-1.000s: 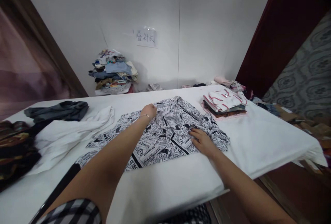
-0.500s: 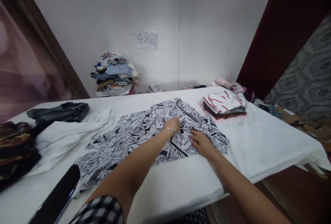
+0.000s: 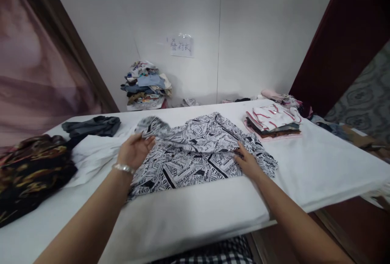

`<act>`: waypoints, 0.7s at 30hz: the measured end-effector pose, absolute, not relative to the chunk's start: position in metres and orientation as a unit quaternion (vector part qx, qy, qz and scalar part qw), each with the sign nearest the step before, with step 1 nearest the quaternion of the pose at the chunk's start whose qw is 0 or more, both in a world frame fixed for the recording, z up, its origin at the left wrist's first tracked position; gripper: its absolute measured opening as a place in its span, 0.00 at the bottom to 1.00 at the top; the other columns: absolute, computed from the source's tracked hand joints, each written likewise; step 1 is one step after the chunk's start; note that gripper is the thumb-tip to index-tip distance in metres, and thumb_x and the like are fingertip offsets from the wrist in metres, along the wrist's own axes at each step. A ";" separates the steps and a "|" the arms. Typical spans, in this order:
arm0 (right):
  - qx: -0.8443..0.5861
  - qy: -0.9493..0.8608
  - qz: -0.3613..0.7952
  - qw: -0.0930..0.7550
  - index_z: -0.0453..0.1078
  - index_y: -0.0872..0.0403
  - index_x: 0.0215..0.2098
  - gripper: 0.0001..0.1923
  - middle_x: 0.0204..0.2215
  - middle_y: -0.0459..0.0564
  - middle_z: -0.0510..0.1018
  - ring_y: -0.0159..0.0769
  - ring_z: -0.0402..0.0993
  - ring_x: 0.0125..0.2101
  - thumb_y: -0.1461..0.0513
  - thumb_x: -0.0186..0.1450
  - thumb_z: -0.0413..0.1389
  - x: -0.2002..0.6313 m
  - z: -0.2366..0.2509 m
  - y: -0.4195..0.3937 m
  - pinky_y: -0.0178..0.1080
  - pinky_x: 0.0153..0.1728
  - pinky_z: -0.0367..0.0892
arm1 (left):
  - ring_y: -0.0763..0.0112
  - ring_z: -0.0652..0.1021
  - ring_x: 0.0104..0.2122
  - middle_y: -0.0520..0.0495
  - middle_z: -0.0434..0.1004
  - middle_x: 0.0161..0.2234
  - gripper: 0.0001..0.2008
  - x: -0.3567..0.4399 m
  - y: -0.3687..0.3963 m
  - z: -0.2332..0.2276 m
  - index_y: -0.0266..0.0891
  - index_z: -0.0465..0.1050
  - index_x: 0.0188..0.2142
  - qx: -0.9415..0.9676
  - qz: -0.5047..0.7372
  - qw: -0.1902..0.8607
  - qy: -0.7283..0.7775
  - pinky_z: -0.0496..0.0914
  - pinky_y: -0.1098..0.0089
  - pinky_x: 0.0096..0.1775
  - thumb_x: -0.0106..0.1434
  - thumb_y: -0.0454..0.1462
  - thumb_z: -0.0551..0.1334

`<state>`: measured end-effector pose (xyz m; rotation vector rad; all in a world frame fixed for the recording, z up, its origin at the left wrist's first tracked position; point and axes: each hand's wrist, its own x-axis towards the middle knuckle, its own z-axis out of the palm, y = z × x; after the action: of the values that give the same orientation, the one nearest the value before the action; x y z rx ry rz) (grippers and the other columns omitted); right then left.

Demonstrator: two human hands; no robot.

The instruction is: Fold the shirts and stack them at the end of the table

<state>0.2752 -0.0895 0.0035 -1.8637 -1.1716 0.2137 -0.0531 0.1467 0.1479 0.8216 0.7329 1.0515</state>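
Note:
A white shirt (image 3: 195, 170) with black newspaper-style lettering lies spread on the table in front of me. My left hand (image 3: 136, 150) is at its left end, fingers around the cloth edge, holding a flap raised off the table. The raised flap is slightly blurred and partly folded over the rest of the shirt. At the right part of the shirt, my right hand (image 3: 248, 162) pinches the same strip of cloth low against the table, so the strip stretches between both hands.
The white-covered table (image 3: 323, 166) bears a folded clothes stack (image 3: 274, 120) at right. At left lie a dark patterned garment (image 3: 33, 174), a white garment (image 3: 94, 154) and a grey one (image 3: 93, 126). A tall clothes pile (image 3: 148, 85) stands behind, below a paper sign (image 3: 182, 46).
My left hand has moved from the shirt's middle to its left end, lifting cloth there. My right hand stays near the same place, now pinching. The black object at lower left is out of view.

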 end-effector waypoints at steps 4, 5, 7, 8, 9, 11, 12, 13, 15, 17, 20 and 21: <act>-0.763 -0.461 0.073 0.447 0.56 0.51 0.63 0.32 0.43 0.53 0.78 0.40 0.75 0.37 0.56 0.62 0.52 0.279 0.000 -0.088 0.43 0.40 0.70 | 0.74 0.74 0.21 0.48 0.73 0.21 0.08 -0.106 0.120 0.091 0.37 0.66 0.25 0.251 0.436 0.725 0.471 0.72 0.75 0.24 0.56 0.27 0.53; -0.760 -0.467 0.074 0.445 0.60 0.52 0.61 0.30 0.44 0.53 0.78 0.41 0.75 0.40 0.57 0.61 0.52 0.280 -0.001 -0.088 0.45 0.43 0.69 | 0.74 0.74 0.20 0.47 0.74 0.22 0.07 -0.113 0.115 0.083 0.36 0.66 0.25 0.246 0.418 0.722 0.494 0.72 0.75 0.23 0.56 0.27 0.54; -0.754 -0.483 0.072 0.440 0.69 0.53 0.54 0.24 0.46 0.53 0.78 0.43 0.74 0.44 0.57 0.59 0.53 0.281 -0.003 -0.086 0.47 0.48 0.67 | 0.76 0.74 0.19 0.46 0.75 0.24 0.07 -0.119 0.108 0.076 0.35 0.66 0.25 0.257 0.400 0.712 0.517 0.71 0.76 0.21 0.57 0.27 0.55; -0.751 -0.488 0.071 0.439 0.72 0.53 0.50 0.22 0.46 0.53 0.78 0.43 0.73 0.46 0.58 0.58 0.53 0.281 -0.003 -0.085 0.48 0.50 0.65 | 0.76 0.73 0.19 0.46 0.75 0.24 0.06 -0.120 0.107 0.078 0.34 0.67 0.25 0.269 0.397 0.709 0.517 0.70 0.77 0.21 0.57 0.27 0.55; -0.751 -0.487 0.070 0.439 0.74 0.53 0.46 0.20 0.45 0.53 0.78 0.43 0.73 0.46 0.58 0.58 0.53 0.281 -0.002 -0.085 0.48 0.50 0.65 | 0.77 0.73 0.19 0.47 0.76 0.24 0.06 -0.118 0.107 0.083 0.34 0.67 0.26 0.285 0.396 0.706 0.513 0.70 0.77 0.20 0.58 0.27 0.55; -0.760 -0.464 0.074 0.448 0.76 0.53 0.42 0.18 0.42 0.53 0.80 0.44 0.74 0.43 0.57 0.57 0.54 0.281 0.002 -0.083 0.48 0.49 0.66 | 0.77 0.73 0.18 0.48 0.76 0.25 0.05 -0.114 0.110 0.098 0.34 0.68 0.27 0.320 0.405 0.700 0.494 0.69 0.77 0.18 0.59 0.28 0.56; -0.764 -0.448 0.081 0.457 0.76 0.54 0.42 0.18 0.40 0.53 0.80 0.43 0.75 0.41 0.56 0.56 0.54 0.280 0.006 -0.083 0.48 0.47 0.67 | 0.77 0.73 0.18 0.48 0.76 0.25 0.05 -0.112 0.113 0.107 0.34 0.68 0.27 0.335 0.414 0.696 0.481 0.68 0.77 0.18 0.59 0.29 0.56; -0.763 -0.434 0.089 0.470 0.76 0.55 0.42 0.19 0.38 0.52 0.80 0.43 0.75 0.40 0.55 0.56 0.54 0.280 0.011 -0.083 0.48 0.46 0.67 | 0.77 0.73 0.17 0.48 0.76 0.25 0.05 -0.110 0.115 0.116 0.34 0.68 0.27 0.348 0.427 0.691 0.468 0.68 0.78 0.18 0.59 0.30 0.56; -0.751 -0.414 0.104 0.504 0.75 0.56 0.43 0.21 0.36 0.52 0.80 0.42 0.75 0.37 0.54 0.56 0.55 0.280 0.024 -0.086 0.47 0.44 0.67 | 0.78 0.73 0.17 0.49 0.76 0.25 0.06 -0.108 0.119 0.131 0.34 0.67 0.27 0.360 0.458 0.679 0.447 0.68 0.78 0.18 0.60 0.31 0.56; -0.733 -0.402 0.114 0.538 0.75 0.57 0.44 0.22 0.35 0.52 0.80 0.40 0.74 0.35 0.53 0.55 0.56 0.280 0.037 -0.093 0.45 0.42 0.67 | 0.79 0.72 0.17 0.50 0.76 0.24 0.06 -0.111 0.119 0.139 0.35 0.67 0.27 0.361 0.486 0.668 0.432 0.67 0.79 0.18 0.61 0.32 0.56; -0.738 -0.377 0.115 0.547 0.75 0.56 0.43 0.23 0.31 0.50 0.80 0.37 0.72 0.29 0.51 0.55 0.57 0.275 0.050 -0.111 0.41 0.35 0.67 | 0.79 0.72 0.17 0.50 0.76 0.25 0.06 -0.121 0.114 0.135 0.36 0.65 0.27 0.366 0.501 0.654 0.432 0.67 0.79 0.17 0.61 0.33 0.57; -0.751 -0.377 0.116 0.530 0.76 0.56 0.42 0.22 0.29 0.50 0.80 0.36 0.71 0.27 0.50 0.56 0.56 0.273 0.052 -0.117 0.40 0.32 0.67 | 0.78 0.72 0.17 0.50 0.76 0.26 0.06 -0.125 0.112 0.128 0.37 0.65 0.28 0.366 0.496 0.650 0.445 0.67 0.79 0.17 0.62 0.34 0.56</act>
<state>0.2727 -0.1172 0.0516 -1.7930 -0.9001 0.2773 -0.1245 0.1117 0.1282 0.8309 1.0107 1.1261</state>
